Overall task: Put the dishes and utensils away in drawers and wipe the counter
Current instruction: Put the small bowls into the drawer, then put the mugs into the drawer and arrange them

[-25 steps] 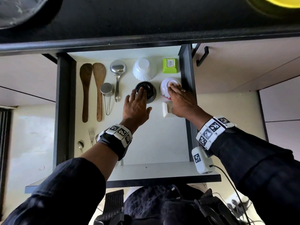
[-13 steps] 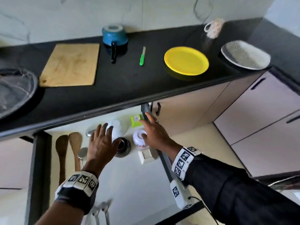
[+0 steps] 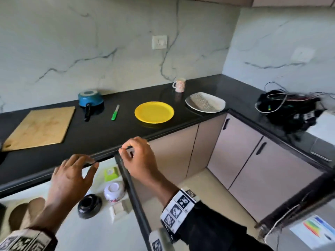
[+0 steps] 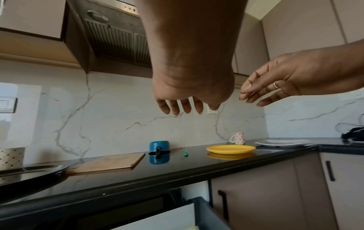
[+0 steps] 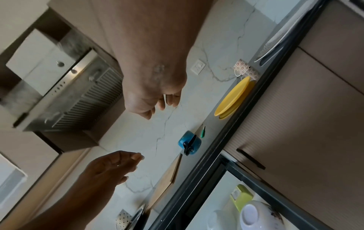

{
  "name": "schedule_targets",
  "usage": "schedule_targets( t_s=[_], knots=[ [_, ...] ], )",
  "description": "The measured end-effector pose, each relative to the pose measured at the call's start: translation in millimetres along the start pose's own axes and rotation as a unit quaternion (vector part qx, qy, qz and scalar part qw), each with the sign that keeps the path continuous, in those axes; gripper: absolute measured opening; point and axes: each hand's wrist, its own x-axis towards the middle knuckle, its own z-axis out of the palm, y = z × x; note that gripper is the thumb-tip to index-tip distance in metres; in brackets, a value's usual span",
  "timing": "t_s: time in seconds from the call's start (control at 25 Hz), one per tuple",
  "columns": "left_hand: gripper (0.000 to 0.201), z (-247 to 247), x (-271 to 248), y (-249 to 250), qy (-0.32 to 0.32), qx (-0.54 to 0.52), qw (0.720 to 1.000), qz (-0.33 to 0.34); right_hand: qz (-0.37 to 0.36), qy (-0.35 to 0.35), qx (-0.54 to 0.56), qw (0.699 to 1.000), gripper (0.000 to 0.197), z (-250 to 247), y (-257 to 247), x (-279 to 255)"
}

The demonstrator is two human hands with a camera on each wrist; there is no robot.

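On the black counter (image 3: 101,136) lie a yellow plate (image 3: 154,112), a grey speckled plate (image 3: 204,102), a floral mug (image 3: 179,85), a green-handled knife (image 3: 115,113), an upturned blue pot (image 3: 89,99) and a wooden cutting board (image 3: 39,127). Below it the drawer (image 3: 135,198) stands pulled out, with an upturned black bowl (image 3: 89,205), an upturned white bowl (image 3: 114,192) and wooden spatulas (image 3: 20,214) inside. My left hand (image 3: 72,176) hovers over the drawer, fingers spread and empty. My right hand (image 3: 137,156) hangs at the counter's edge, fingers loosely bent, holding nothing.
A green box (image 3: 110,173) and white square coasters (image 3: 120,208) also lie in the drawer. A tangle of black cables (image 3: 290,109) sits on the right counter. A large dark tray (image 4: 29,171) rests at the counter's left end. Closed cabinet doors (image 3: 235,151) fill the corner.
Both hands have lifted off the black and white bowls and risen out of the drawer to counter height. The head view has tilted up from the drawer to the counter.
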Motion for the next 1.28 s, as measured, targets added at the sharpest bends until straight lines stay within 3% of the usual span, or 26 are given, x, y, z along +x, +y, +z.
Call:
schedule_targets(
  t_s=[0.28, 0.52, 0.72, 0.84, 0.96, 1.08, 1.28],
  knots=[
    [0.023, 11, -5, 55, -0.044, -0.054, 0.996, 0.061, 0.029, -0.005, -0.054, 0.998, 0.006, -57, 42, -25],
    [0.012, 29, 28, 59, -0.120, -0.061, 0.985, 0.106, 0.030, -0.043, -0.115, 0.992, 0.005, -79, 91, 24],
    [0.014, 63, 66, 72, -0.157, -0.013, 0.985, 0.076, 0.080, -0.065, -0.167, 0.980, 0.009, -98, 153, 91],
    [0.029, 100, 103, 82, -0.177, 0.069, 0.982, -0.024, 0.153, -0.083, -0.192, 0.966, 0.012, -105, 218, 136],
    [0.042, 155, 146, 108, -0.200, 0.080, 0.975, -0.059, 0.233, -0.091, -0.177, 0.952, 0.011, -104, 299, 181],
    [0.050, 234, 205, 149, -0.195, 0.059, 0.977, -0.069, 0.218, -0.114, -0.156, 0.957, 0.008, -98, 386, 244],
    [0.062, 317, 287, 227, -0.257, 0.063, 0.964, -0.029, 0.176, -0.142, -0.186, 0.956, 0.010, -121, 465, 337]
  ],
)
